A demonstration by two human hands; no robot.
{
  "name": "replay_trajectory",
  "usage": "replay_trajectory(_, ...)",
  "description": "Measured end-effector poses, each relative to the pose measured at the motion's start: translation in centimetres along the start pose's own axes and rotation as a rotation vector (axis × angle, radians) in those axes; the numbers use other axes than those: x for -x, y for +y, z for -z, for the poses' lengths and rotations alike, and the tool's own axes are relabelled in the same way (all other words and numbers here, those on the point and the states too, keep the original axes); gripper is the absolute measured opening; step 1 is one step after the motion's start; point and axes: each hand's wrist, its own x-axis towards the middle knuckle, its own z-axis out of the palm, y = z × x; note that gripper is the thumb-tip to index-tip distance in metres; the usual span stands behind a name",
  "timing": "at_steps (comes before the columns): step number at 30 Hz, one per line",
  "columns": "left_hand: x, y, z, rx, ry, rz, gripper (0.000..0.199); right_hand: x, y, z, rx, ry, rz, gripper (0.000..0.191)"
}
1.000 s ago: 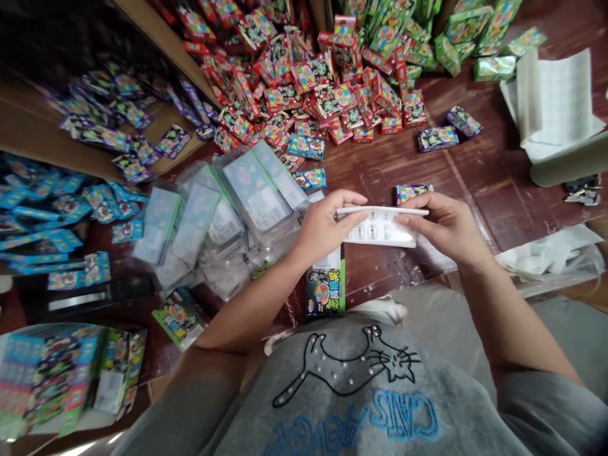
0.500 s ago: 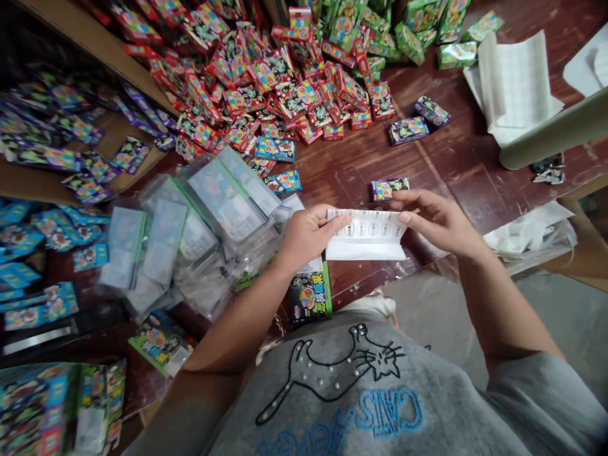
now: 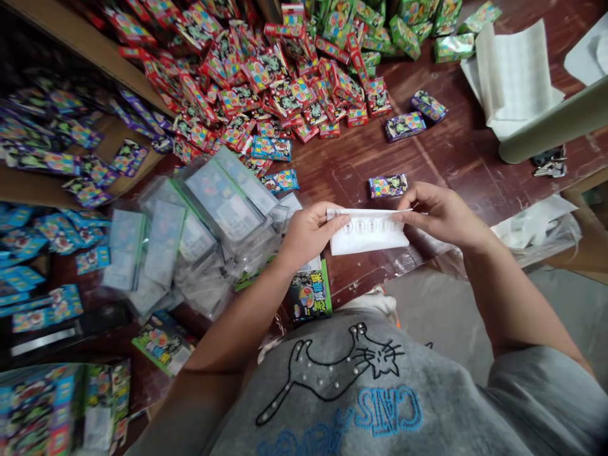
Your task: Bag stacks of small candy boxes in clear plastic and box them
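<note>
A white sheet (image 3: 369, 239) printed with a row of round stickers is stretched between my two hands. My left hand (image 3: 311, 231) pinches its left end between thumb and fingers. At the sheet's upper right corner, my right hand (image 3: 439, 212) is closed with thumb and forefinger together on the edge. Just above the sheet lies a small purple candy box (image 3: 388, 186), close to my right fingertips and not held. Below my left wrist, a black and green package (image 3: 311, 292) rests at the table's near edge.
Red boxes (image 3: 285, 95) are heaped at the back, green boxes (image 3: 337, 25) beside them. Clear plastic bags (image 3: 223, 196) cover the left middle. On the right are a cardboard tube (image 3: 551, 130), keys (image 3: 550, 166) and sticker sheets (image 3: 520, 76). Blue packs (image 3: 28, 244) lie far left.
My right thumb and forefinger have closed together at the sheet's upper right corner. The sheet's lower edge has risen slightly, and more of the purple box shows.
</note>
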Motion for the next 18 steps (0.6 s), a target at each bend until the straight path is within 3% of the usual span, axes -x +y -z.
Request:
replay_trajectory(4,-0.3,-0.2,0.2,-0.013,0.015,0.031,0.038,0.2,-0.4,0.9,0.054,-0.087,-0.028,0.053)
replay_trajectory(7,-0.5,-0.3,0.4,-0.013,0.040,0.047,0.034,0.2,-0.7,1.8,0.166,-0.054,-0.004,0.054)
replay_trajectory(9,-0.6,-0.2,0.4,-0.006,0.038,0.061,0.031,0.1,-0.7,2.1,0.197,-0.024,0.045,0.047)
replay_trajectory(18,-1.7,-0.8,-0.6,-0.011,-0.021,0.127,0.028,-1.6,-1.6,1.7,0.284,-0.118,0.232,0.025)
